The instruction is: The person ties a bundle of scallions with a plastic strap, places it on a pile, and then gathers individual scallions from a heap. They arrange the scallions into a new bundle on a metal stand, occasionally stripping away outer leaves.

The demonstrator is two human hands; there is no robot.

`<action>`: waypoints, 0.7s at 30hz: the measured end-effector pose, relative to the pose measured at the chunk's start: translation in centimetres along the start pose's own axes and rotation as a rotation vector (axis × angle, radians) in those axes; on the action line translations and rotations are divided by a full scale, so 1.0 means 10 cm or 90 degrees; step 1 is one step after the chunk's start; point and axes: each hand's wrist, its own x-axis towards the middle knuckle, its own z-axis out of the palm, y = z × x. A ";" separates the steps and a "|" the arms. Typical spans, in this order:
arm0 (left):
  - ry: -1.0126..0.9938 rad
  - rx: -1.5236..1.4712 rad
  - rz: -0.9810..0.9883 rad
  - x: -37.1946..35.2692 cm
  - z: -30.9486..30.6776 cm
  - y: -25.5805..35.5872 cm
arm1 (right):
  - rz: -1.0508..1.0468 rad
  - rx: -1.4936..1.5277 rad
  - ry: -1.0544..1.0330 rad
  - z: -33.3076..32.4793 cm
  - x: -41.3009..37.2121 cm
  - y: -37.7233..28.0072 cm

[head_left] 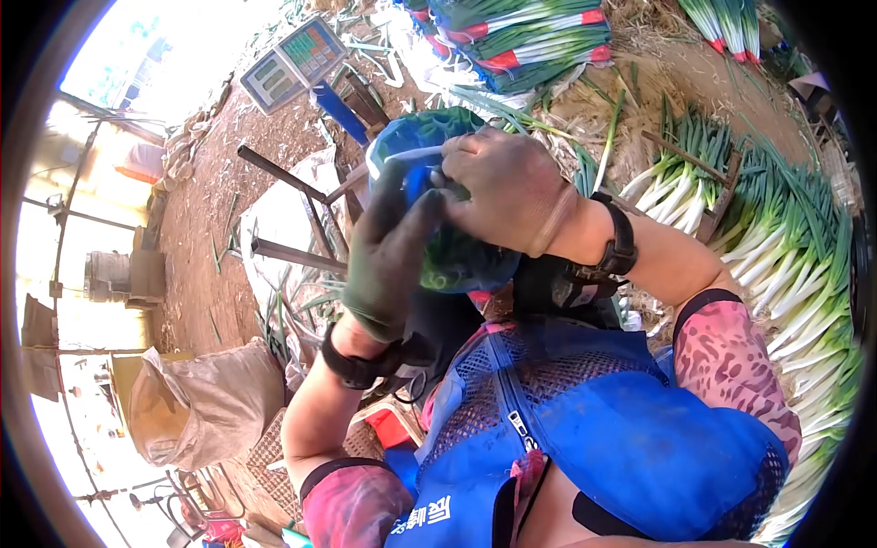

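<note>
While both hands are raised in front of the chest, a bundle of green onions (437, 126) is held between them, leaf ends towards the camera, well above the ground.

Findings:
- The left hand (393, 256), in a dark glove, is closed round the near side of the bundle, its fingers wrapped onto the blue band at its edge.
- The right hand (507, 192), in a brown glove, is clenched over the top of the bundle. A thin white strip (413, 153) runs out from under its fingertips; whether it is pinched or merely trapped cannot be told.
- Loose onions (786, 247) lie in rows on the ground to the right. Tied bundles with red bands (530, 41) are stacked beyond, near a weighing scale (294, 62). A filled sack (206, 402) stands to the left, and a metal frame (292, 196) lies below the hands.

Assessment: the work in hand looks like binding the bunch. To do it soundly, the left hand should stay firm so the stalks do not splay, while the right draws the strip taut and level round the bundle. Pulling at an angle would likely let the strip slide towards the leaf tips, and squeezing too hard risks bruising the hollow leaves.
</note>
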 end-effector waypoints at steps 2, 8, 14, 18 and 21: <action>0.028 0.070 0.067 -0.01 0.04 -0.08 | 0.019 -0.039 0.000 0.02 0.00 -0.03; 0.008 0.236 0.043 -0.01 0.03 0.04 | 0.009 -0.042 -0.007 0.02 0.01 0.03; -0.040 -0.013 0.009 0.02 -0.04 -0.03 | 0.032 0.135 0.003 -0.12 -0.01 0.08; 0.009 -0.020 0.046 0.00 0.10 -0.12 | 0.054 0.125 0.056 -0.02 -0.08 0.03; 0.022 0.053 0.058 -0.01 0.11 -0.13 | 0.074 0.138 0.075 0.06 -0.07 0.05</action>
